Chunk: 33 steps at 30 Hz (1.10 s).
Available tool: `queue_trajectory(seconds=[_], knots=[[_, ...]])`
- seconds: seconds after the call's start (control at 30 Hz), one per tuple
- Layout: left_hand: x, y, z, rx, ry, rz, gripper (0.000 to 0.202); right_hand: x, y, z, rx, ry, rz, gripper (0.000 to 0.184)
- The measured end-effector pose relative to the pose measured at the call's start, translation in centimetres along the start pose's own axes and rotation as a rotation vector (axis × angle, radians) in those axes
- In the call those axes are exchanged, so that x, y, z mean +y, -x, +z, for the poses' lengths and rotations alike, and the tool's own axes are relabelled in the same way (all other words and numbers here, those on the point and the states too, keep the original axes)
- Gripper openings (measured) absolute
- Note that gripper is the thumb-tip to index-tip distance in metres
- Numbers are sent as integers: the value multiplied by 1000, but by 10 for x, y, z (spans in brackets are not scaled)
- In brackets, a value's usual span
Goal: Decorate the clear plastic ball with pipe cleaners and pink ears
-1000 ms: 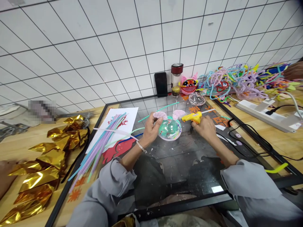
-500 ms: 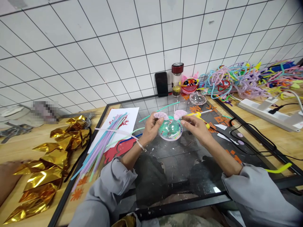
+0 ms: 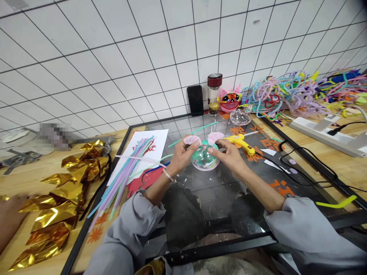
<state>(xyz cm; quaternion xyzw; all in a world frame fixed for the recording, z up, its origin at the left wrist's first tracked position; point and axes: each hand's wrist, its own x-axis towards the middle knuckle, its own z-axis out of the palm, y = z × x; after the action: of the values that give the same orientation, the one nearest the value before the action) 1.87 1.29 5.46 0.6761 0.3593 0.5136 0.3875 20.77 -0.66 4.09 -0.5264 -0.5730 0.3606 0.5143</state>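
My left hand (image 3: 180, 154) grips the left side of a clear plastic ball (image 3: 203, 159) with coloured bits inside and a pink rim. Two fluffy pink pipe-cleaner ears (image 3: 215, 136) stick up from its top. My right hand (image 3: 227, 156) pinches the ball's right side, thumb and fingers closed on it just below the right ear. The ball is held just above a dark glass sheet (image 3: 218, 198). A yellow glue gun (image 3: 241, 142) lies on the glass right behind my right hand, not held.
A bundle of pastel straws (image 3: 123, 175) lies on white paper (image 3: 149, 147) at left, gold foil (image 3: 54, 198) farther left. A phone (image 3: 195, 100), jar (image 3: 214, 93), pink mask (image 3: 229, 101), clear half-shell (image 3: 239, 117), pipe-cleaner heap (image 3: 298, 95), power strip (image 3: 323, 131) and cables stand behind and right. Another person's hand (image 3: 8, 221) shows at far left.
My right hand let go of the glue gun, which now lies on the glass, and moved left onto the ball. The left hand stayed on the ball.
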Motion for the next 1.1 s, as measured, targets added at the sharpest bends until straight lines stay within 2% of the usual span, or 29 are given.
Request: queue_trajectory(seconds=[0.17,1.1], knots=[[1,-1,0,34,25,-12,41,-1,1,3,24,67,-54,46],[-9,3,4,107,63,-52,42,-8,6,6,3,177,-111,42]])
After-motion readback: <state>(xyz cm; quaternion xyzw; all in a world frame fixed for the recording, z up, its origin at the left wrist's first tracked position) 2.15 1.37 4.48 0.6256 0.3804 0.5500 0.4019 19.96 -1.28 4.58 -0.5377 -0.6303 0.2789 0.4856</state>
